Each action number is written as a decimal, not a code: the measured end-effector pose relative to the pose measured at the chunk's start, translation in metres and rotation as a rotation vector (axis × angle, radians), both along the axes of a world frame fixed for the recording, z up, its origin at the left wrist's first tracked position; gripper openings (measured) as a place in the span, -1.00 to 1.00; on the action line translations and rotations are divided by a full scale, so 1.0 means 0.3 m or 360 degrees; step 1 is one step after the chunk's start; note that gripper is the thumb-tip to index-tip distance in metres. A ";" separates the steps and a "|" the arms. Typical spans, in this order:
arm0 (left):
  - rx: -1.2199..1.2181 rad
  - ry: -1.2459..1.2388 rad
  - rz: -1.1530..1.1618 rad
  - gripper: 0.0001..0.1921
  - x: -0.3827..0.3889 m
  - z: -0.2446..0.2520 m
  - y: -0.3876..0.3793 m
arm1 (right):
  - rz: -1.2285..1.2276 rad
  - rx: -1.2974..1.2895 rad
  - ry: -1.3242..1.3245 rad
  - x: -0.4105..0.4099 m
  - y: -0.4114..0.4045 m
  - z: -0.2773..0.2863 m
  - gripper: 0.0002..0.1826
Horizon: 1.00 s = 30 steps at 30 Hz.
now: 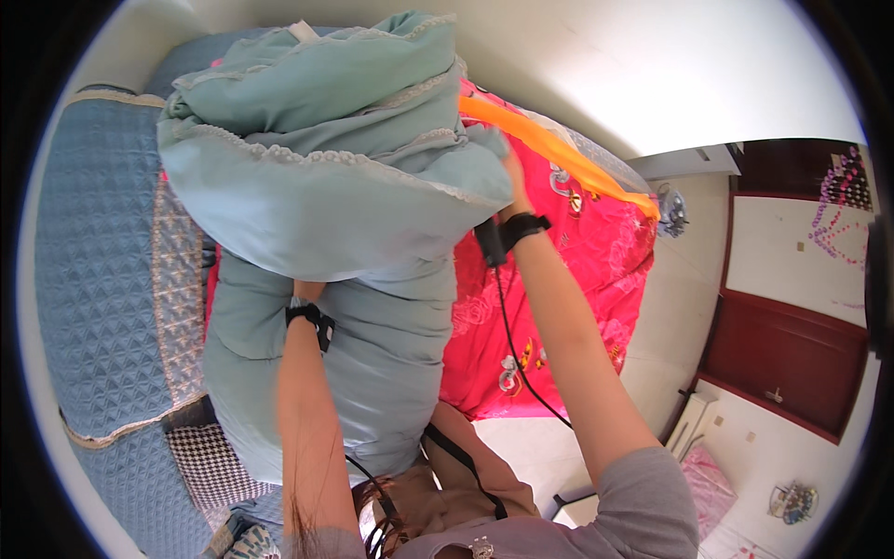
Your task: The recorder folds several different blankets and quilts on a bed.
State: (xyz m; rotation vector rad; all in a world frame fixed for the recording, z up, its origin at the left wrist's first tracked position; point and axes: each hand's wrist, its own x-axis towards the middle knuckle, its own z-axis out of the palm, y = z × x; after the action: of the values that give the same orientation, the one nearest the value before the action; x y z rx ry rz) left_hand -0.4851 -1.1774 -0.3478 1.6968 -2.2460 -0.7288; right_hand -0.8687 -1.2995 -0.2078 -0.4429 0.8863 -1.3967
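Observation:
A pale blue-green quilt [328, 216] with white lace trim lies partly folded on the bed, its upper part heaped in thick layers. My right hand [515, 183] grips the heap's right edge, with the fingers mostly hidden by the fabric. Under the front fold goes my left hand [309, 288]; only the part near the wrist shows, so its fingers cannot be seen. The smoother lower part of the quilt reaches back beneath my left forearm towards my body. Black straps with small devices circle both wrists, and a cable runs from the right one.
A bright pink patterned sheet [552, 300] covers the bed to the right, with an orange strip of cloth [559, 150] across it. Blue quilted covers [105, 265] lie left, near a houndstooth cloth [216, 465]. A white wall [663, 77] rises behind; dark red doors [786, 363] stand at right.

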 end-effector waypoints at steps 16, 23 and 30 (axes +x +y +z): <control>-0.0331 -0.0185 -0.0100 -0.13 -0.194 1.097 -0.378 | 0.1300 -0.0742 0.0832 0.522 0.350 0.556 -0.62; 0.0284 0.0147 0.0372 -0.40 -0.020 0.955 0.033 | 0.1307 -0.0579 0.0924 0.376 0.508 0.401 -0.61; 0.0475 0.0662 0.0788 -0.56 -0.002 1.064 0.369 | -0.0004 0.0428 0.1640 0.487 0.350 0.221 -0.23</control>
State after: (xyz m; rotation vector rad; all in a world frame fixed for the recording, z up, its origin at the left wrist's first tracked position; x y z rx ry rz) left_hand -0.4857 -1.0668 -0.0285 1.9022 -1.4178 -1.1903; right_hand -0.7225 -1.1945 -0.1415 -0.9793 1.8693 -0.9765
